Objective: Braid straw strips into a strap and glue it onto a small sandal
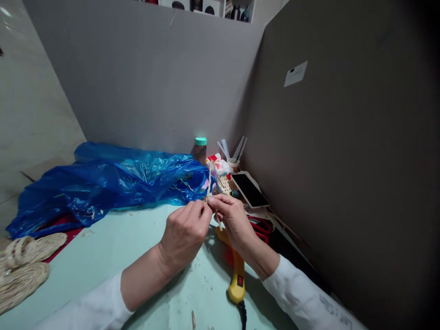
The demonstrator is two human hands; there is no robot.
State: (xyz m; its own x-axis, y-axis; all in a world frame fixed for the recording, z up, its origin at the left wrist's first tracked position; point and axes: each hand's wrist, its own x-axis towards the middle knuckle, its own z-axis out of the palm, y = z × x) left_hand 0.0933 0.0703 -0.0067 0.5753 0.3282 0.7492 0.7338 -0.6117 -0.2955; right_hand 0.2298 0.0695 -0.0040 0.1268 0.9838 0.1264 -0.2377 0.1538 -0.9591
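Observation:
A thin straw braid rises upright from between my two hands, which meet over the middle of the table. My left hand is closed, its thumb and fingers pinching the braid's lower part. From the other side, my right hand grips the same spot between thumb and fingertips. A pale loose end pokes out below the right fingers. Under my right wrist lies a yellow corded tool with a red switch, like a glue gun; my hand hides part of it.
A crumpled blue plastic bag spreads over the back left. Straw bundles lie at the left edge. Behind my hands are a small woven basket, a green-lidded jar, a phone-like device and a cup of white sticks. Grey partitions enclose the table.

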